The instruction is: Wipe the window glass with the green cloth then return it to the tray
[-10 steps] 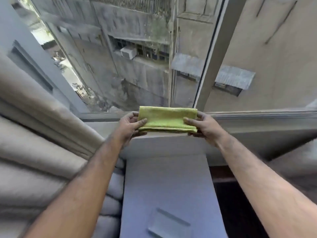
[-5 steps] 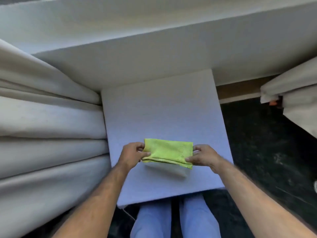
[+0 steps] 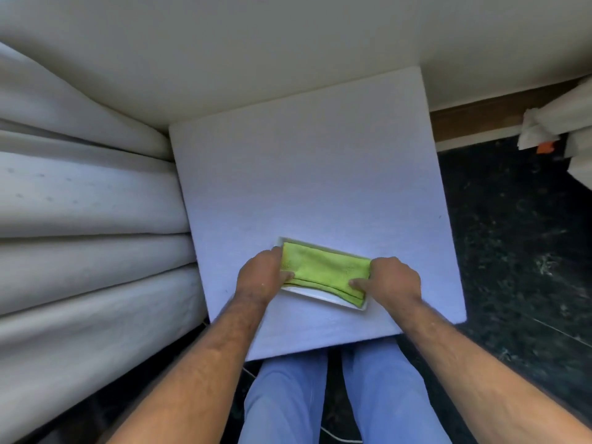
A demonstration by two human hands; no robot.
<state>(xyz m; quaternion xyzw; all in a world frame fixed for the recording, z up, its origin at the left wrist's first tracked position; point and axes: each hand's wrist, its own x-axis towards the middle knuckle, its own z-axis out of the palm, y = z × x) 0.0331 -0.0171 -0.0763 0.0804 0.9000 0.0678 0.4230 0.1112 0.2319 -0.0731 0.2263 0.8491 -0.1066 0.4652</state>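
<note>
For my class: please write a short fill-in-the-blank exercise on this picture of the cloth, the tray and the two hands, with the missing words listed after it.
1. The folded cloth is coloured ____.
2. The cloth lies in a shallow white ____ on the white table.
3. The left hand and the right hand each rest on one ____ of the cloth.
4. To the left of the table hangs a pale, pleated ____.

Missing words: green; tray; end; curtain

Both forearms reach forward, left hand (image 3: 261, 274) and right hand (image 3: 393, 279) each in a pinching grip, knuckles up.
</note>
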